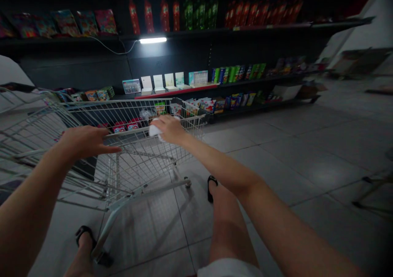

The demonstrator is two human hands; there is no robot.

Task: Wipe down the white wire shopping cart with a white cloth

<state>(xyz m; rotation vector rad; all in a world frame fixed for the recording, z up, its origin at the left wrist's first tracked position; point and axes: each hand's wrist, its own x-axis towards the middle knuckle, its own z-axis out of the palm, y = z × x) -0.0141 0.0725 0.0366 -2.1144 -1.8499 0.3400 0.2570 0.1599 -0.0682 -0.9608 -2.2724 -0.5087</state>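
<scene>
A metal wire shopping cart (153,154) stands side-on in front of me. My left hand (84,141) is at the near top rail, its fingers over the rail and its thumb stretched out below it, so the rail runs between them. My right hand (168,128) presses a bunched white cloth (155,131) against the same rail, farther right. Part of the cloth is hidden under the fingers. Through the wires, red packs (125,126) show on a low shelf behind.
Dark shelving (184,47) runs behind the cart with bottles, bags, boxes and cans. A lit tube lamp (152,40) hangs on it by a cable. Another cart (18,121) adjoins at left. Tiled floor (276,146) spreads right, with dark legs of some object (368,191) at the edge.
</scene>
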